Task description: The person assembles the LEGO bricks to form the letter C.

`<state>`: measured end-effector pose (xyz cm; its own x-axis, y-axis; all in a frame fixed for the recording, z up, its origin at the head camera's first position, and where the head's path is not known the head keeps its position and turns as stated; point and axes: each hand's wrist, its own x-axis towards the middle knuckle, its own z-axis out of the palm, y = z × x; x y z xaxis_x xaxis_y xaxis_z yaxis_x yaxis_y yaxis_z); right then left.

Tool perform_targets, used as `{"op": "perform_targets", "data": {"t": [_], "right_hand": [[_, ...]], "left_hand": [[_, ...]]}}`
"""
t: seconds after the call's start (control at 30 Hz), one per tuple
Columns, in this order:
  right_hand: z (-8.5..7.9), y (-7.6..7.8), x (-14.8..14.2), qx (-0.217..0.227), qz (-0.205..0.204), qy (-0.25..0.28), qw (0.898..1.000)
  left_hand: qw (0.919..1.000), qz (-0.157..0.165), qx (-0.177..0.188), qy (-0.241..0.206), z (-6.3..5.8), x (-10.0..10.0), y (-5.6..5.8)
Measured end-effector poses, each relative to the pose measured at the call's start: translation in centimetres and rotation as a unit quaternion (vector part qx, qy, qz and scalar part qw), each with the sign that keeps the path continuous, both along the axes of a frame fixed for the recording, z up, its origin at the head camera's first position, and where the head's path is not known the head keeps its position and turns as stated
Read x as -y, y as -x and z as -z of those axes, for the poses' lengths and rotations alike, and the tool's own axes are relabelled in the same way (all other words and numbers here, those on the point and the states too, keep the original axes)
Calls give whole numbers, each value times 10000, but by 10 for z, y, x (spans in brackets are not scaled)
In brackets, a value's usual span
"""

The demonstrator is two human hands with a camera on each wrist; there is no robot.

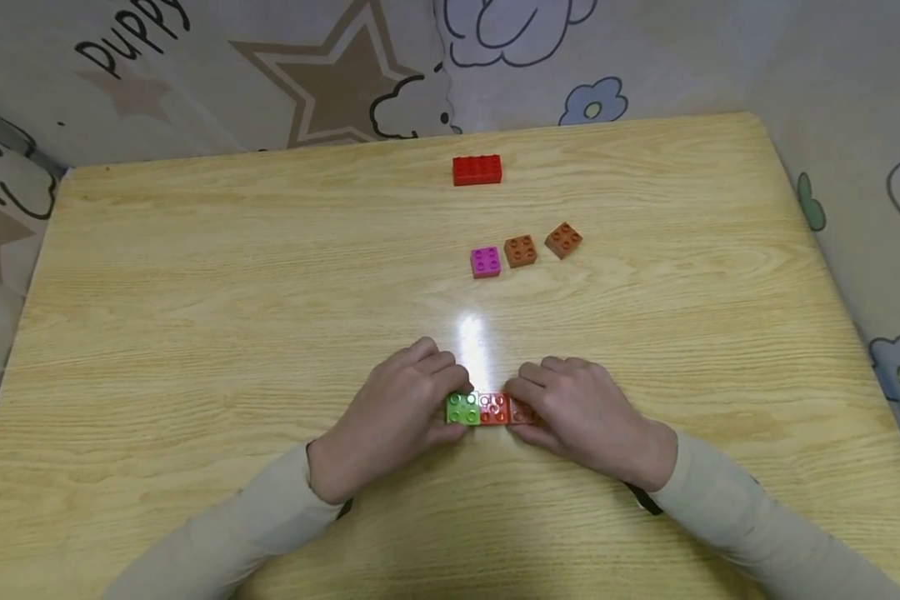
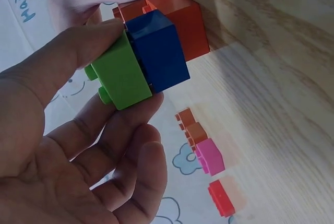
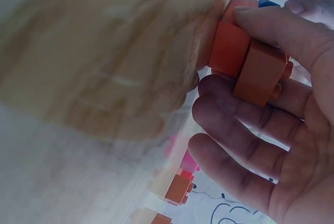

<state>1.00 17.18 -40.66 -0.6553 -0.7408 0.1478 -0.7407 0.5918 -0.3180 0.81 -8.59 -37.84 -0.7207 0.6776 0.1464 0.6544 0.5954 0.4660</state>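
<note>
Near the front of the table, both hands are at a low row of toy building bricks. My left hand [image 1: 390, 417] pinches a green brick [image 2: 120, 75] at the row's left end, thumb on the near side and fingers on the far side. Beneath the green one is a blue brick [image 2: 160, 51]. My right hand [image 1: 588, 417] grips a brown brick [image 3: 259, 72] at the right end, with a red brick [image 3: 228, 46] under it. Between the hands, a red studded top [image 1: 493, 409] shows. Fingers partly hide the brown brick in the head view.
Beyond the hands lie a pink brick [image 1: 485, 262], a brown brick [image 1: 521, 251] and a second brown one [image 1: 564, 240], turned askew. Farther back is a longer red brick [image 1: 477, 170]. Patterned cloth [image 1: 667, 58] rises behind the wooden table [image 1: 232, 275] and at its sides.
</note>
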Motion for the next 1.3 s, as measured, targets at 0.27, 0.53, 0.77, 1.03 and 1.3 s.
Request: {"op": "perform_targets", "data": {"t": [0.27,0.53,0.77,1.03,1.3], "right_hand": [[-2,0,0,4,-2,-47,10000],[-3,2,0,123,16,-126,9998],[-5,3,8,65,98,488,9987],[-5,2,25,-157,-143,1356,9905],[-5,2,26,-282,-323,1486,9880]], "left_hand": [[10000,-5,-8,-26,2,0,-1],[10000,-37,9,-15,1,1,-1],[10000,43,-69,40,0,0,0],[9999,7,-103,72,0,-1,0],[9995,11,-318,43,-1,-3,-1]]}}
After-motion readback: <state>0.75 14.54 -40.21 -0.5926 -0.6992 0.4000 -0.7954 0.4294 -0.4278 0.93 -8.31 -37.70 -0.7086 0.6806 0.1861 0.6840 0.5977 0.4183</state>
